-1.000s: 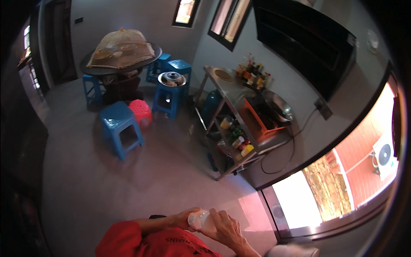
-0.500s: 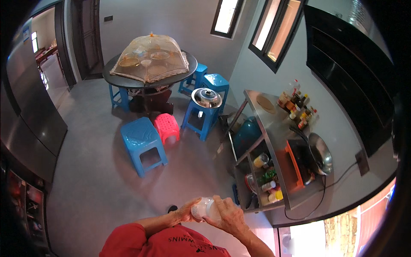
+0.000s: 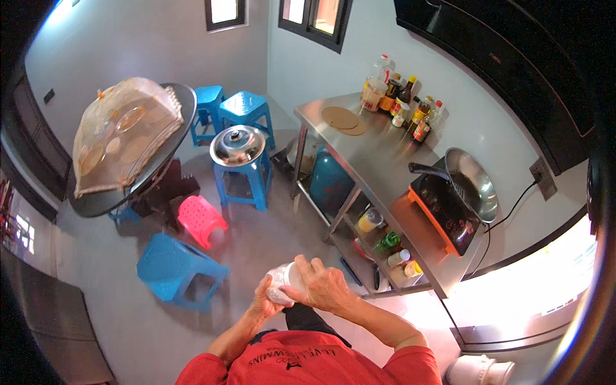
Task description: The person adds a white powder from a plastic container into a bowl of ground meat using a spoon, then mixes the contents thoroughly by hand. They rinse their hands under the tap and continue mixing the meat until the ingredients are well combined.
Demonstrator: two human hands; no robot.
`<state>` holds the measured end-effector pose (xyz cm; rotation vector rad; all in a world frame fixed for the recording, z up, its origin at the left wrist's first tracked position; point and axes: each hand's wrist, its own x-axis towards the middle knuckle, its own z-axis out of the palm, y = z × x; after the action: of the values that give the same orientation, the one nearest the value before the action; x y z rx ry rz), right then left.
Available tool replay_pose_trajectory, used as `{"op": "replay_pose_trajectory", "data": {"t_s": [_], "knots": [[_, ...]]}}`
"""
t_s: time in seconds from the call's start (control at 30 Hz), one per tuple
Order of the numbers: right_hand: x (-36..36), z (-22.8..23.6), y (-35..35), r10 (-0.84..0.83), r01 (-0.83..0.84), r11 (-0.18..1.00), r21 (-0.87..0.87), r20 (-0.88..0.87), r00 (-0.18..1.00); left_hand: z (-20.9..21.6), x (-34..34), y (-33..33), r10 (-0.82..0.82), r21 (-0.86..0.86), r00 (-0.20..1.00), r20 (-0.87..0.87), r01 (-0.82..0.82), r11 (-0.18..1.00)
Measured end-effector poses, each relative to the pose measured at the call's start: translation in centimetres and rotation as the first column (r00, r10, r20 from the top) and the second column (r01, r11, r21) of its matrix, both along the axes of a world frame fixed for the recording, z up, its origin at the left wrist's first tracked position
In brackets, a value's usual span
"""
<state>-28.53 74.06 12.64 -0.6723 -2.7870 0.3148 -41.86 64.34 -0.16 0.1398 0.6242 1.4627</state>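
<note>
Low in front of my red shirt, both hands hold a small jar (image 3: 279,290) with a whitish, partly see-through body. My left hand (image 3: 262,304) wraps round the body of the jar from the left. From the other side my right hand (image 3: 324,287) grips the pale lid end (image 3: 294,277), its fingers curled over the top. The jar lies tilted between the two palms. Its contents look white but cannot be made out clearly.
A steel counter (image 3: 359,144) at the right bears an induction cooker (image 3: 443,208), a wok (image 3: 480,186) and several sauce bottles (image 3: 404,96); jars stand on its lower shelf. Left are a blue stool (image 3: 170,263), a pink stool (image 3: 202,220) and a round table (image 3: 186,106) with a mesh food cover (image 3: 128,135).
My view has swung to the right and closer to the counter, so the table and stools sit further left. Both hands stay on the jar, with the right one still over the lid end.
</note>
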Motion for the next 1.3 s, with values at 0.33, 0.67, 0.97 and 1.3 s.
{"op": "replay_pose_trajectory", "data": {"t_s": [0.33,0.67,0.97,1.3], "knots": [[-2.4,8.9,16.3,0.281,-0.278,0.953,0.119,-0.013,0.96,3.9,-5.7,17.8,-0.138,0.094,0.99,0.024,0.135,0.986],[-5.4,7.9,27.1,-0.371,0.429,0.891,-0.149,0.309,0.876,3.9,-6.6,32.3,-0.244,0.123,0.949,0.2,0.223,0.967],[-9.5,6.3,37.3,-0.528,0.52,0.845,-0.126,-0.045,0.848,2.5,-12.4,46.8,-0.582,0.084,0.799,0.151,0.576,0.813],[-12.2,7.6,46.0,-0.562,0.561,0.804,-0.198,0.056,0.825,2.3,-15.8,59.6,-0.758,0.083,0.625,0.189,0.759,0.646]]}}
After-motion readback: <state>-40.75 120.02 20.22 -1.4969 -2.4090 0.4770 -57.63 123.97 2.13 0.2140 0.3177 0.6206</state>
